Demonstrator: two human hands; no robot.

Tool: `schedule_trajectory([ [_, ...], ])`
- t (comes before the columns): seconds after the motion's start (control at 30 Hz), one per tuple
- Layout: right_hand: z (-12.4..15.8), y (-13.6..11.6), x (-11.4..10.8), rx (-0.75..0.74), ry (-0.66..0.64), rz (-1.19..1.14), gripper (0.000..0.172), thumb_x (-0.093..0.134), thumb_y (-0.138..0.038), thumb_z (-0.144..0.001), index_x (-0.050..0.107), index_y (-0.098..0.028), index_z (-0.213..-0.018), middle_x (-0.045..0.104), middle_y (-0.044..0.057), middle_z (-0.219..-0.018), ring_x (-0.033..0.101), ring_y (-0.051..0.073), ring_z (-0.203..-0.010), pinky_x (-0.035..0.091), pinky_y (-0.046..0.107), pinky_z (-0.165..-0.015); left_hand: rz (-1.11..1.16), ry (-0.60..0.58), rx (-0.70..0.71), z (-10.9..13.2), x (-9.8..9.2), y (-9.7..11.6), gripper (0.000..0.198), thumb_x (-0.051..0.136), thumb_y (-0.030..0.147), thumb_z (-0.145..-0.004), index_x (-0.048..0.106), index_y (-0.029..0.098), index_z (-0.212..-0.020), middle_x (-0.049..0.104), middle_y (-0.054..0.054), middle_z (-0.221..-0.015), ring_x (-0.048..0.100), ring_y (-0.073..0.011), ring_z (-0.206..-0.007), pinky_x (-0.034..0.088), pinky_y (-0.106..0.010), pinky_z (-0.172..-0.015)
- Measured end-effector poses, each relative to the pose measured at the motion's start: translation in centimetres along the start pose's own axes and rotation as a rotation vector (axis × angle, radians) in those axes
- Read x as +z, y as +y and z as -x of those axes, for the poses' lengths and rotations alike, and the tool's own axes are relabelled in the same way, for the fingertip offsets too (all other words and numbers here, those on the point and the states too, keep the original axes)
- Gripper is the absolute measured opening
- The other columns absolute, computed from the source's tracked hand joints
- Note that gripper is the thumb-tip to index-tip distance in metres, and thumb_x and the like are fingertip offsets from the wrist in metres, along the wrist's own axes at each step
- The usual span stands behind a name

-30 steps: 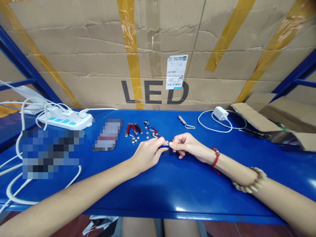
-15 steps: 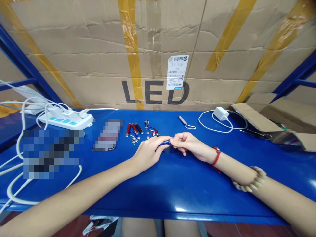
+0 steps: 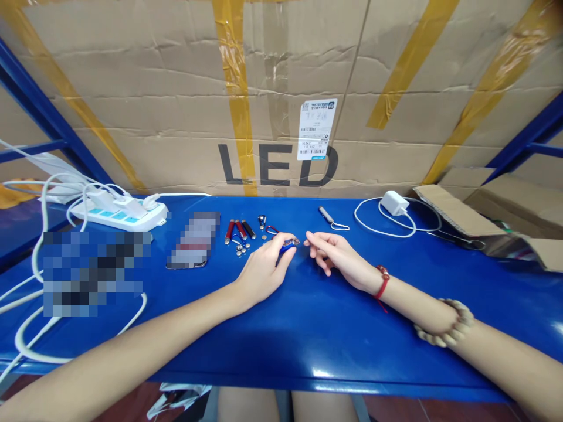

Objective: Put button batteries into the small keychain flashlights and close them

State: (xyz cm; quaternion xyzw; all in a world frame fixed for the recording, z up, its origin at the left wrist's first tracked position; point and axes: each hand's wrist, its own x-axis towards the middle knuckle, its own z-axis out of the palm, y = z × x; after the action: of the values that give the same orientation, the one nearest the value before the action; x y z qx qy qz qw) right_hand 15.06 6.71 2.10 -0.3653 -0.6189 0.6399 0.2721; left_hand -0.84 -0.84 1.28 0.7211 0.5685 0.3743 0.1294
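Note:
My left hand [image 3: 266,266] pinches a small blue flashlight tube [image 3: 288,246] between thumb and fingers, its metallic end pointing right. A short gap from that end, my right hand [image 3: 332,255] has its thumb and forefinger pressed together. Whatever may be between those fingertips is too small to make out. Just beyond my left hand lie red flashlight tubes [image 3: 239,229], a black tube [image 3: 249,230] and several button cells [image 3: 241,251]. A red carabiner clip [image 3: 271,230] is partly covered by my left fingers. Small dark metal parts [image 3: 262,221] sit behind it.
A silver flashlight with a clip [image 3: 326,214] lies farther back. To the right are a white charger [image 3: 394,203] with its cable and an open cardboard box [image 3: 492,225]. On the left are a blurred phone [image 3: 193,243] and a white power strip [image 3: 118,215] with cables.
My right hand has come away from the flashlight's end, leaving a small gap. Metal now shows at that end where a dark part and my right fingers were. The left hand keeps its hold.

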Motion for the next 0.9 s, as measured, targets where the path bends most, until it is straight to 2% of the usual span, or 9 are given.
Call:
schedule_trajectory([
  [0.17, 0.0, 0.0, 0.0, 0.008, -0.005, 0.006, 0.04, 0.059, -0.054, -0.072, 0.058, -0.014, -0.076, 0.05, -0.004, -0.059, 0.04, 0.002, -0.037, 0.035, 0.014, -0.03, -0.046, 0.146, -0.038, 0.0, 0.5, -0.6, 0.018, 0.04, 0.018, -0.086, 0.042, 0.018, -0.104, 0.059, -0.005, -0.09, 0.06, -0.0142, -0.074, 0.048, -0.027, -0.071],
  [0.37, 0.0, 0.1, 0.0, 0.005, -0.013, 0.012, 0.039, 0.058, -0.053, -0.073, 0.058, -0.014, -0.075, 0.05, -0.004, -0.059, 0.04, 0.002, -0.037, 0.035, 0.014, -0.031, -0.348, 0.171, 0.03, 0.1, 1.0, -0.9, 0.018, 0.04, 0.014, -0.082, 0.039, 0.014, -0.099, 0.051, -0.011, -0.095, 0.055, -0.0239, -0.092, 0.046, -0.039, -0.079],
  [0.53, -0.1, 0.2, 0.0, 0.002, -0.018, 0.023, 0.038, 0.057, -0.053, -0.074, 0.059, -0.014, -0.076, 0.051, -0.004, -0.059, 0.04, 0.002, -0.037, 0.035, 0.014, -0.031, -0.552, 0.217, 0.001, 0.4, 1.3, -0.9, 0.023, 0.046, 0.02, -0.08, 0.04, 0.01, -0.1, 0.045, -0.019, -0.11, 0.046, -0.0326, -0.107, 0.04, -0.047, -0.086],
  [0.63, -0.1, 0.2, 0.0, 0.004, -0.02, 0.025, 0.038, 0.057, -0.052, -0.075, 0.059, -0.014, -0.076, 0.05, -0.004, -0.059, 0.04, 0.002, -0.037, 0.035, 0.013, -0.031, -0.576, 0.227, -0.034, 0.5, 1.6, -1.0, 0.028, 0.048, 0.025, -0.079, 0.04, 0.009, -0.101, 0.041, -0.023, -0.117, 0.042, -0.0348, -0.113, 0.036, -0.05, -0.09],
  [0.77, -0.1, 0.2, 0.0, 0.004, -0.016, 0.026, 0.037, 0.057, -0.052, -0.075, 0.058, -0.014, -0.075, 0.05, -0.004, -0.059, 0.04, 0.002, -0.037, 0.035, 0.013, -0.031, -0.557, 0.221, -0.082, 0.6, 1.7, -1.1, 0.031, 0.049, 0.027, -0.079, 0.038, 0.009, -0.102, 0.036, -0.026, -0.122, 0.037, -0.0372, -0.117, 0.037, -0.053, -0.089],
  [0.9, -0.1, 0.2, 0.0, 0.002, -0.02, 0.024, 0.037, 0.057, -0.051, -0.076, 0.058, -0.014, -0.075, 0.05, -0.004, -0.059, 0.041, 0.002, -0.037, 0.035, 0.013, -0.031, -0.5, 0.229, -0.041, 0.6, 1.7, -1.0, 0.033, 0.051, 0.025, -0.078, 0.036, 0.011, -0.103, 0.033, -0.025, -0.124, 0.034, -0.0372, -0.12, 0.038, -0.052, -0.089],
])
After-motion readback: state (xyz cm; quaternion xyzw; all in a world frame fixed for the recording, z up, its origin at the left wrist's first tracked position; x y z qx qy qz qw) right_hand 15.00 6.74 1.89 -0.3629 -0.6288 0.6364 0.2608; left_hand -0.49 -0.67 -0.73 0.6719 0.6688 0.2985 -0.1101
